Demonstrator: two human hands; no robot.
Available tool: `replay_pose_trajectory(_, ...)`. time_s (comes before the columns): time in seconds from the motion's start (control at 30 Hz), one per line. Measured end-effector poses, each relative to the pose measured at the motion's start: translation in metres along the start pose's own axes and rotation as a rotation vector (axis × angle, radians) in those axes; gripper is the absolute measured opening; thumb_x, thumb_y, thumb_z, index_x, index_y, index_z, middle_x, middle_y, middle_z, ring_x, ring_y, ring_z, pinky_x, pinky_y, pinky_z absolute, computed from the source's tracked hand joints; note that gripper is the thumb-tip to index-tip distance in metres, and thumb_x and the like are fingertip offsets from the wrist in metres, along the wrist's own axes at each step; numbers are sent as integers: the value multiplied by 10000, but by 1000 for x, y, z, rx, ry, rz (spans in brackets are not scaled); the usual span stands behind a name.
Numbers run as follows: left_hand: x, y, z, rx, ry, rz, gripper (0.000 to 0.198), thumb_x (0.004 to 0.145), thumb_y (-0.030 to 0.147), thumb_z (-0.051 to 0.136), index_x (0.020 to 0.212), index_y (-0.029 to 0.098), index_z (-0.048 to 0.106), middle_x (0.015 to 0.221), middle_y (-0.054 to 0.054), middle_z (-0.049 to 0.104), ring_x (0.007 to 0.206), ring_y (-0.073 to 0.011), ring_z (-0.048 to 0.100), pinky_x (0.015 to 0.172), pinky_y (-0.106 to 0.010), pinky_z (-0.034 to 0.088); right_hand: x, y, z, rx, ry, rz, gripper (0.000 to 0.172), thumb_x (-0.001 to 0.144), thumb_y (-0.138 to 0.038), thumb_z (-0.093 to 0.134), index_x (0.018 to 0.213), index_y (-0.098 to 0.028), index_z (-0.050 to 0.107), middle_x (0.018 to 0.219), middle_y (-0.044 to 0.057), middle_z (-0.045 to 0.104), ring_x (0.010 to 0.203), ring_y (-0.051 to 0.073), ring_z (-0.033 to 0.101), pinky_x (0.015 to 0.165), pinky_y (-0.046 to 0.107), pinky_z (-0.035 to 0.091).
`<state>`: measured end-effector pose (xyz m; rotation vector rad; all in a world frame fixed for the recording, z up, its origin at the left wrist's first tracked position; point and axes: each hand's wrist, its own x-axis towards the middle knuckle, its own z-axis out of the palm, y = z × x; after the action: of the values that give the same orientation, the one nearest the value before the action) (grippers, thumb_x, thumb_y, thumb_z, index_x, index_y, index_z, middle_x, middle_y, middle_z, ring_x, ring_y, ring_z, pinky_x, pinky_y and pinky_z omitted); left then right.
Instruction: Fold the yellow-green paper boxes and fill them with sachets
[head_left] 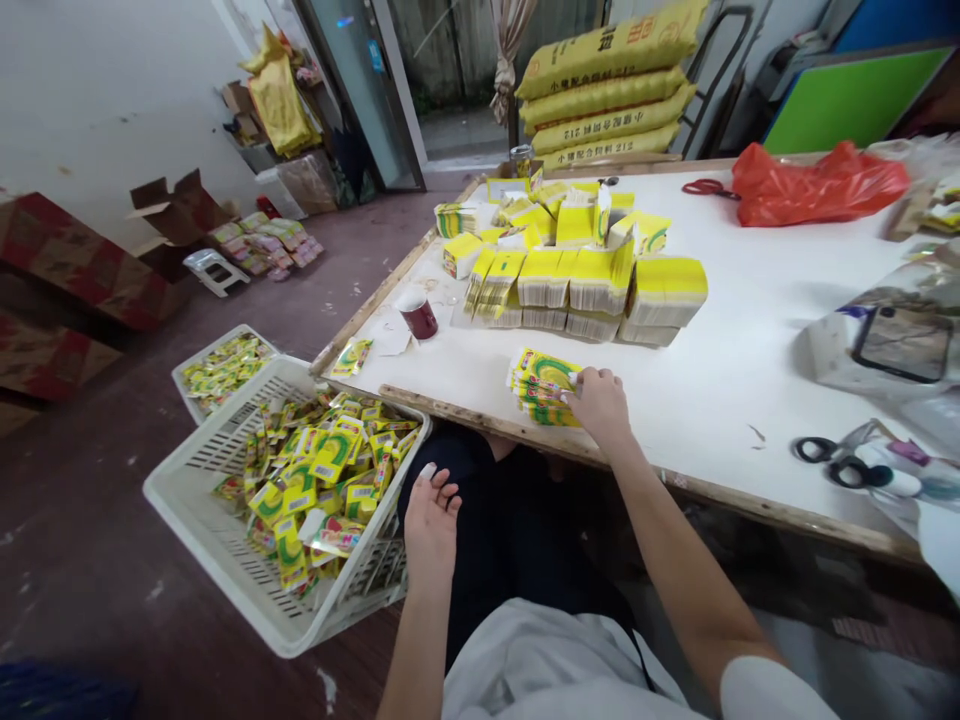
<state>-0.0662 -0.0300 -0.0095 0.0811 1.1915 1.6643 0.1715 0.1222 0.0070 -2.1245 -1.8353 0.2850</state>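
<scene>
My right hand [601, 405] is at the right end of a small pile of yellow-and-green packets [546, 378] near the table's front edge. Its fingertips close on the edge of the pile. My left hand [433, 515] hangs over my lap, palm turned up. The fingers there are loosely bent and apart, with nothing in them. Left of that hand a white plastic basket [217, 575] holds many similar small packets [334, 455]. Behind the pile, stacks of yellow-topped cards [667, 290] stand in rows on the white table [739, 370].
A dark red mug [418, 316] and a single packet [352, 357] are at the table's left. To the right lie black-handled scissors [840, 465], a phone [904, 343] on a box, and a red plastic bag [817, 185]. A second basket [196, 405] stands on the floor.
</scene>
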Motion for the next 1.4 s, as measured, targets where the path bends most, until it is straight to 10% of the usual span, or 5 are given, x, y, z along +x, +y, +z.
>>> replay_pose_trajectory(0.6, -5, -22, 11, 116, -258, 1, 489, 702, 503, 769, 1079, 204, 682, 1096, -88, 697, 959, -198, 675, 778, -310, 552, -36, -9, -14, 433, 144, -88, 256, 812, -225, 604, 1005, -205, 436, 884, 49, 600, 775, 219, 574, 705, 322, 421)
replay_pose_trajectory(0.73, -12, -27, 26, 26, -419, 229, 622, 702, 645, 703, 1191, 270, 626, 1324, -97, 589, 1238, -287, 543, 1032, -464, 451, -95, -33, -14, 777, -259, -348, 269, 739, -139, 575, 940, -232, 423, 759, -26, 531, 642, 149, 516, 617, 266, 396)
replay_pose_trajectory(0.87, -18, -19, 39, -77, -453, 314, 551, 698, 692, 658, 932, 193, 654, 858, -60, 625, 829, -223, 623, 836, -394, 531, -147, -61, 5, 1199, -667, -338, 342, 722, -138, 616, 954, -243, 387, 788, -55, 510, 617, 100, 458, 552, 212, 365)
replay_pose_trajectory(1.03, -16, -14, 38, -87, -330, 241, 570, 652, 737, 692, 698, 192, 533, 630, 37, 450, 531, -92, 423, 534, -225, 447, -161, -66, 18, 1178, -643, -298, 508, 656, -141, 737, 1042, -239, 422, 804, -66, 497, 641, 99, 448, 563, 209, 358)
replay_pose_trajectory(1.4, -4, -10, -14, 397, -385, 168, 432, 683, 522, 803, 865, 135, 741, 825, -95, 756, 793, -264, 720, 813, -409, 573, -113, -22, -9, 936, -278, -635, 290, 774, 7, 480, 887, -193, 657, 822, 22, 656, 766, 152, 605, 702, 259, 462)
